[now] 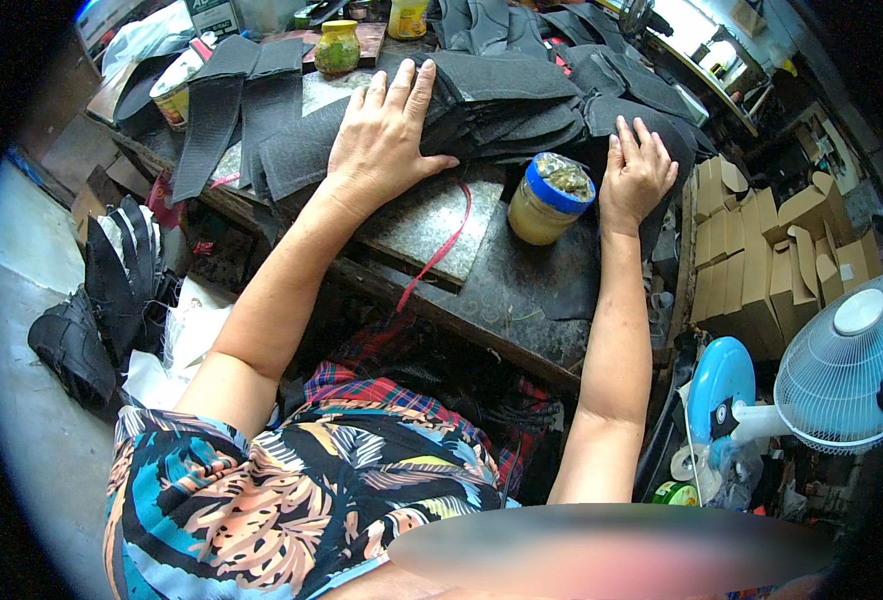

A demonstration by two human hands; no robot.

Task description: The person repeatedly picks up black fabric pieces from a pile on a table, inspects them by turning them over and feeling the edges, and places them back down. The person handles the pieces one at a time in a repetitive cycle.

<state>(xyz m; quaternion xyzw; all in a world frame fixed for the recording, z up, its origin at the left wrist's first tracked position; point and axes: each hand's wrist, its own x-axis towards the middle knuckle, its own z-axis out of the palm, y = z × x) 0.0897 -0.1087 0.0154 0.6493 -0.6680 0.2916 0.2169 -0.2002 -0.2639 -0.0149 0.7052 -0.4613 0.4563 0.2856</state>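
My left hand (386, 130) lies flat with fingers spread on a pile of dark grey fabric pieces (501, 100) stacked on the workbench (521, 290). My right hand (636, 172) rests palm down on another dark fabric piece (651, 125) at the bench's right end. Between the hands stands a jar of yellow paste (549, 198) with a blue rim and a cloth stuffed in its mouth. A thin red strip (436, 255) trails over a grey stone slab (426, 215) below my left hand. Neither hand grips anything.
Long dark strips (216, 110) hang over the bench's left end beside a yellow pot (337, 46). Cardboard boxes (761, 260) are stacked at the right, above a blue and white fan (821, 375). Black shoe uppers (101, 300) lie on the floor at the left.
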